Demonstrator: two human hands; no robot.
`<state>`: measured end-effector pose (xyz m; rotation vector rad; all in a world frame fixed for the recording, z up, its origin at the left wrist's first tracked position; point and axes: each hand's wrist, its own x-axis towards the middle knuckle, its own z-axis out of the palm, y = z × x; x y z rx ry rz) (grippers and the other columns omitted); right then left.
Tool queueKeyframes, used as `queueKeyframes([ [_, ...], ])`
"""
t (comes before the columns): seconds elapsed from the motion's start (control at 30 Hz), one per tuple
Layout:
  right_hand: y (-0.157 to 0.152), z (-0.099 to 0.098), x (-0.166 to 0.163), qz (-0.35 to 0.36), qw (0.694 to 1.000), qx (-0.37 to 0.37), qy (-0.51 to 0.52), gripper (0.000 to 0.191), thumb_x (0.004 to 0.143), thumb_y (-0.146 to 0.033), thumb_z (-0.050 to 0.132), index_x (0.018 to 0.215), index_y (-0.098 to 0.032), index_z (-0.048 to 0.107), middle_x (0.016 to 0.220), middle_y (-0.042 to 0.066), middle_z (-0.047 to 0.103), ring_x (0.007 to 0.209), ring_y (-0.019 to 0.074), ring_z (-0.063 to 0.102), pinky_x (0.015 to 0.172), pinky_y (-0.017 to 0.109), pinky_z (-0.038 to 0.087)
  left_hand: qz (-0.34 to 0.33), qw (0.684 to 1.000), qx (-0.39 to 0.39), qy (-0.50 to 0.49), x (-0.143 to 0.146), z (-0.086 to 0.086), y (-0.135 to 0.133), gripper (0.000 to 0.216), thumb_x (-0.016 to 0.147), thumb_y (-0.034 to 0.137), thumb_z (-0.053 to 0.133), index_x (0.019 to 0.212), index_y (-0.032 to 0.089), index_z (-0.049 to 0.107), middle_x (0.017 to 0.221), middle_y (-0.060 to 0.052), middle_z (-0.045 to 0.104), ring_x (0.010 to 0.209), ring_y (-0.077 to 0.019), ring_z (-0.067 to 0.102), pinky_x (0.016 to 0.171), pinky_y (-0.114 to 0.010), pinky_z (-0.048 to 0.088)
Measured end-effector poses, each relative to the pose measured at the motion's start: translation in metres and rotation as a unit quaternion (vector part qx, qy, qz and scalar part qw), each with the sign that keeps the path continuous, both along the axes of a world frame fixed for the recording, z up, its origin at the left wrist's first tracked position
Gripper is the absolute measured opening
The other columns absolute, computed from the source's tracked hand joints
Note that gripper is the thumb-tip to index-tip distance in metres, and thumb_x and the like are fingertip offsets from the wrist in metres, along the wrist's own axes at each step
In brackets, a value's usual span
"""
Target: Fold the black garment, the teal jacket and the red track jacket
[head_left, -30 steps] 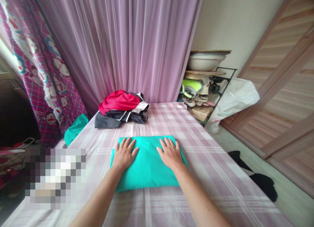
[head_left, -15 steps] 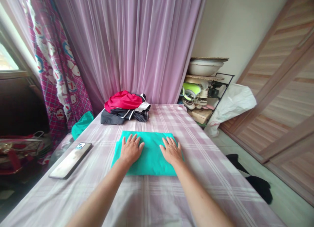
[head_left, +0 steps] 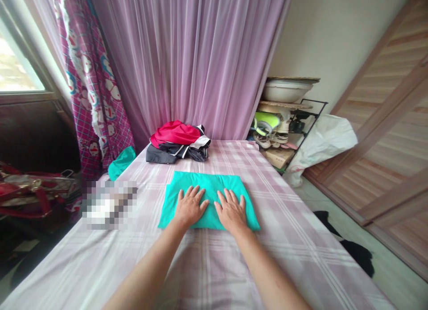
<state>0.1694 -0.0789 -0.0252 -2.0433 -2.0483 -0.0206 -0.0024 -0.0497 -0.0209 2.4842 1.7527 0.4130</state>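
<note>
A folded piece of turquoise fabric (head_left: 210,181) lies flat on the checked cloth (head_left: 284,238) that covers the surface before me. My left hand (head_left: 190,208) rests palm down on its left half, fingers spread. On the right half my right hand (head_left: 230,209) lies the same way, thumb pointing inward. The two thumbs are a short gap apart. Neither hand grips anything. The kind of garment or cloth cannot be made out from the folded shape.
Beyond the fabric sits a pile of red, black and white clothes (head_left: 177,140). A blurred-out phone (head_left: 107,207) lies on the left. More turquoise cloth (head_left: 122,163) hangs at the left edge. A shoe rack (head_left: 284,122) stands back right, beside a white bag (head_left: 324,140).
Both hands have slid closer together and toward the fabric's near edge, still flat on it. The view has shifted slightly, so the surroundings appear farther right.
</note>
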Motion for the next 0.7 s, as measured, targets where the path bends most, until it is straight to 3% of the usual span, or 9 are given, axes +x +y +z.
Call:
queueKeyframes([
  [0.2,-0.008,-0.013,0.002,0.000,0.997,0.064,0.031,0.046,0.101,-0.037,0.034,0.137,-0.022,0.059,0.147,0.009,0.054,0.139,0.0250,0.043,0.118,0.051,0.014,0.005,0.999,0.031,-0.016,0.000,0.002,-0.009,0.051,0.099,0.052,0.035,0.141,0.030,0.052,0.152,-0.006,0.049,0.142,-0.0303,0.039,0.116,-0.061,0.026],
  [0.37,-0.008,-0.021,0.006,0.010,0.994,0.099,0.050,0.042,0.101,-0.033,0.036,0.130,-0.021,0.064,0.140,0.008,0.060,0.135,0.0232,0.048,0.117,0.046,0.015,-0.051,0.995,0.070,-0.056,-0.041,0.002,-0.009,0.048,0.102,0.043,0.028,0.125,0.024,0.065,0.132,-0.006,0.067,0.127,-0.0220,0.057,0.112,-0.043,0.040],
  [0.53,-0.007,-0.027,0.007,0.012,0.991,0.122,0.053,0.041,0.101,-0.033,0.037,0.127,-0.022,0.066,0.138,0.009,0.062,0.133,0.0234,0.049,0.117,0.045,0.015,0.044,0.991,0.098,-0.084,-0.094,-0.021,-0.010,0.048,0.099,0.044,0.035,0.130,0.020,0.062,0.141,-0.009,0.060,0.128,-0.0235,0.057,0.112,-0.043,0.042],
  [0.7,-0.007,-0.028,0.008,0.016,0.990,0.127,0.063,0.042,0.100,-0.033,0.036,0.126,-0.022,0.067,0.137,0.008,0.063,0.132,0.0236,0.050,0.117,0.045,0.015,0.086,0.988,0.071,-0.104,-0.105,-0.037,-0.013,0.048,0.098,0.042,0.039,0.136,0.021,0.058,0.140,-0.009,0.060,0.127,-0.0235,0.057,0.111,-0.044,0.044],
])
